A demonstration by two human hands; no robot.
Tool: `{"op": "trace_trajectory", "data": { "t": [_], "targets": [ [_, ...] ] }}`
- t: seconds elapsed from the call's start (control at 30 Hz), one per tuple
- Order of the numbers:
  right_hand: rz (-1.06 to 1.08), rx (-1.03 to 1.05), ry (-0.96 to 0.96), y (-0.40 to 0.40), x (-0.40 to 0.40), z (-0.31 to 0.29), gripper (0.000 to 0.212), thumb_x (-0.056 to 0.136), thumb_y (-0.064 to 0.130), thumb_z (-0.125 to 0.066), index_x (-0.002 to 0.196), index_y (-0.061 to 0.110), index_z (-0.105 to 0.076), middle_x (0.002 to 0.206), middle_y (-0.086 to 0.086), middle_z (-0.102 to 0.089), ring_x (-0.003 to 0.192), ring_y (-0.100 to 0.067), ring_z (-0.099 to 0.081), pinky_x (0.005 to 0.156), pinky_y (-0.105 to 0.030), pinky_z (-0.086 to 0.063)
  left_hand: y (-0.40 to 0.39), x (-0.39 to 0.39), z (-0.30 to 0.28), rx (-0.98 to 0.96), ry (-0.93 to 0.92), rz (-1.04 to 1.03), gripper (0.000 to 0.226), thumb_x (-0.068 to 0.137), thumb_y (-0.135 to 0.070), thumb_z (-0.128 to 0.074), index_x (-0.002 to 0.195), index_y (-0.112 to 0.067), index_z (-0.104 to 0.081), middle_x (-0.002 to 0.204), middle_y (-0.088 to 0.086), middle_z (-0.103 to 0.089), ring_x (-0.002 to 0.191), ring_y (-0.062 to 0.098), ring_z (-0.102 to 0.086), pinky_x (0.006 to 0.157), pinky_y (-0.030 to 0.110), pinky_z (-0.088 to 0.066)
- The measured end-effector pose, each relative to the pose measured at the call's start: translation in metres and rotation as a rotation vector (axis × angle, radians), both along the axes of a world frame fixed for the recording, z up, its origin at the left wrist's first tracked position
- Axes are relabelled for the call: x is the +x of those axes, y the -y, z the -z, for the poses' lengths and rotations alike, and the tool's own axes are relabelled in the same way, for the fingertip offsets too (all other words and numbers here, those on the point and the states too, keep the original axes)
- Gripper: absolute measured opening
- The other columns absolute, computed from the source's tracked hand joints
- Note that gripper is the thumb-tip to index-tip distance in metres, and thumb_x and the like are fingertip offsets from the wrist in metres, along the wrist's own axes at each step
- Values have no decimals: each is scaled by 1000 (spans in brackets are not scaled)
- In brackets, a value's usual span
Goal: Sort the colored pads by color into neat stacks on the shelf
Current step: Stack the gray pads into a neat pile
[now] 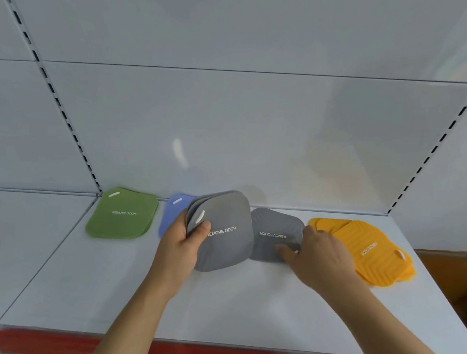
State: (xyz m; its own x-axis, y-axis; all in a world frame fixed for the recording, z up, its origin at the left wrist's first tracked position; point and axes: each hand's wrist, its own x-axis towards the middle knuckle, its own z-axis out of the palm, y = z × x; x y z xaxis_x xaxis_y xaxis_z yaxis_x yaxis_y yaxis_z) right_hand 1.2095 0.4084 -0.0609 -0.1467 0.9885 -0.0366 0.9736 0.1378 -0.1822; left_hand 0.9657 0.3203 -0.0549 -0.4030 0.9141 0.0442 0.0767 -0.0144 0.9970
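Note:
My left hand (186,242) grips a small bundle of grey pads (227,243) lifted off the white shelf (238,299), thumb near the white slot. Another grey pad (277,227) lies flat on the shelf just right of it, label upside down; my right hand (317,257) rests its fingertips on this pad's near edge. A green pad (123,214) lies at the back left corner. A blue pad (172,208) sits behind my left hand, mostly hidden. Orange pads (373,251) lie loosely overlapped at the right.
The shelf's front edge carries a red price strip (186,352). The white back panel (251,132) rises right behind the pads. A brown cardboard box (464,271) sits beyond the shelf's right end.

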Motion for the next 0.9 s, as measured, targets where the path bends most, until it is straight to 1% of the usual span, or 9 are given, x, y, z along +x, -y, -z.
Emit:
{"op": "trace_trajectory", "data": {
  "t": [0.1, 0.2, 0.33, 0.43, 0.5, 0.57, 0.7, 0.8, 0.9],
  "targets": [
    [35, -72, 28, -4, -7, -2, 63, 91, 66, -59, 122, 12, -54, 116, -6, -68, 109, -27, -66, 78, -33, -49, -1, 4, -2, -23, 69, 29, 32, 97, -29, -66, 129, -31, -70, 126, -12, -75, 123, 12, -67, 115, 51, -46],
    [116, -133, -147, -8, -11, -1, 53, 87, 47, -74, 120, 12, -51, 108, -4, -68, 94, -27, -64, 69, -31, -43, -2, 5, -2, -66, 187, 38, 31, 94, -30, -66, 124, -31, -74, 125, -5, -76, 123, 20, -69, 113, 56, -47],
    [112, -31, -449, -6, -14, 0, 39, 85, 16, -64, 123, 18, -54, 99, 1, -70, 82, -20, -63, 60, -32, -46, -5, 3, -3, -131, 364, -16, 25, 101, -17, -62, 120, -24, -77, 122, 4, -77, 120, 29, -70, 112, 59, -47],
    [63, 135, -656, -5, -5, -25, 28, 85, 13, -63, 109, 28, -63, 97, 5, -69, 81, -11, -62, 59, -24, -44, -4, 0, -7, -134, 395, -23, 27, 102, -14, -59, 119, -23, -78, 121, 6, -78, 119, 31, -70, 111, 55, -49],
    [-42, 220, -713, -1, 4, -53, 22, 84, 11, -67, 94, 31, -66, 90, 10, -70, 78, -5, -61, 60, -18, -42, -4, -3, -11, -126, 393, -24, 29, 102, -12, -58, 121, -23, -76, 122, 5, -78, 119, 30, -70, 105, 49, -52],
    [-207, 179, -697, 6, 12, -84, 25, 85, 9, -69, 89, 34, -70, 83, 16, -70, 78, -5, -62, 61, -14, -45, -4, -5, -17, -125, 403, -1, 31, 103, -10, -57, 124, -26, -74, 124, 4, -77, 115, 26, -72, 96, 43, -55],
    [-550, -95, -552, 19, 19, -133, 32, 90, 9, -72, 90, 41, -75, 87, 20, -72, 81, -5, -64, 68, -13, -48, -6, 3, -27, -167, 421, 107, 32, 103, -10, -57, 117, -32, -77, 121, 1, -78, 108, 21, -73, 92, 39, -56],
    [-674, -144, -458, 16, -3, -136, 31, 88, 8, -72, 94, 37, -77, 94, 22, -74, 89, 1, -66, 76, -9, -47, -7, 13, -28, -248, 385, 171, 33, 103, -10, -55, 119, -30, -76, 123, 4, -77, 112, 24, -72, 102, 45, -52],
    [-789, -65, -366, 8, -29, -110, 34, 87, 9, -67, 109, 34, -75, 106, 16, -76, 93, -3, -67, 84, -22, -52, -6, 26, -23, -246, 423, 349, 40, 95, -15, -54, 131, -22, -70, 136, 17, -69, 124, 34, -66, 109, 51, -45]
  ]
}}
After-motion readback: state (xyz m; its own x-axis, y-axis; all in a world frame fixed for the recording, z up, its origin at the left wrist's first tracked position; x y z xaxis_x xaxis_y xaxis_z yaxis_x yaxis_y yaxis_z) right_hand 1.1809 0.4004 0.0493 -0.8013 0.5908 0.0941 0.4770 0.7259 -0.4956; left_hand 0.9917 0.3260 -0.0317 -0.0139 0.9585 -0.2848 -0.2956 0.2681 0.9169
